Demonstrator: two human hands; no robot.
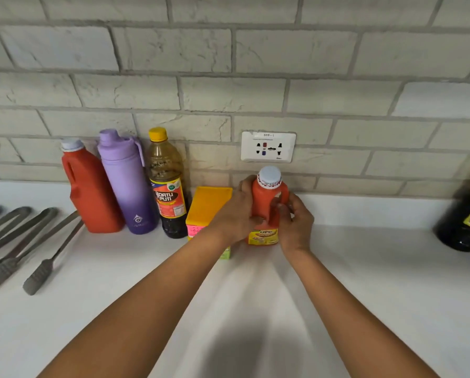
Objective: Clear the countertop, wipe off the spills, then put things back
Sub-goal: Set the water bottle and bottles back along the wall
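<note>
Near the back wall, on the white table [364, 282], we found the small red ketchup bottle [265, 203] upright, long axis vertical, white cap up, handle facing us. Left hand [236, 214] wrapped its left side; right hand [293, 222] curled fingers at the handle; both grips closed on it. Just left sat a yellow box [207, 205], then a soy sauce bottle [167, 186], purple flask [127, 184], red jug [90, 189]. Tongs [23, 241] lay far left. Open table spread rightward toward a dark bottle [465, 214] at the frame's edge.
</note>
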